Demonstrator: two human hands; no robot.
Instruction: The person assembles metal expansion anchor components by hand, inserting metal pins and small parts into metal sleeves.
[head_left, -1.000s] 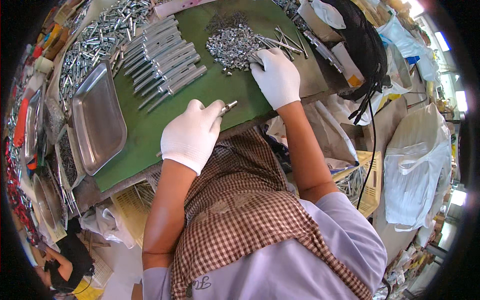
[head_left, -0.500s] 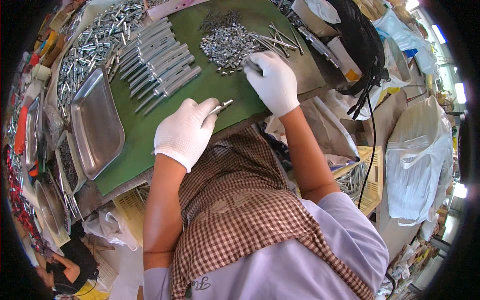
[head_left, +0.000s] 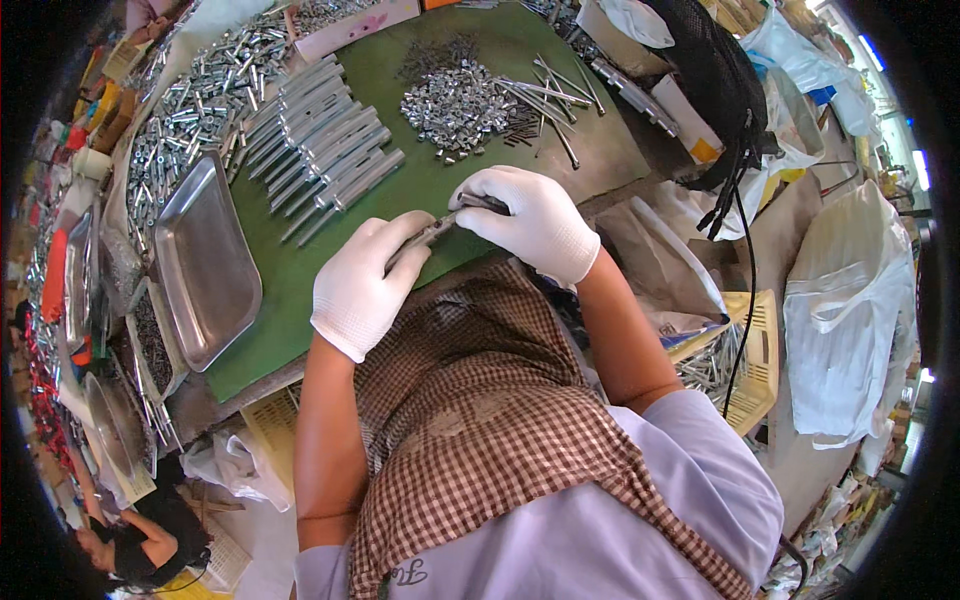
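In front of my apron both white-gloved hands meet over the green mat. My left hand is closed around a silver metal rod, whose end sticks out past the thumb and forefinger. My right hand pinches at that end, and a dark grey metal piece shows between its thumb and curled fingers; its exact kind is hidden. Beyond the hands lies a heap of small silver nut-like fittings. A row of finished-looking silver rods with thin shafts lies side by side to the left.
A steel tray stands at the mat's left, below a large heap of metal sleeves. Long thin bolts lie beside the fittings. A black mesh bag is at the right, a yellow crate lower right. Another person is at lower left.
My right hand has come from the heap of fittings down and left to the rod's end. The left hand still holds the rod and has shifted slightly.
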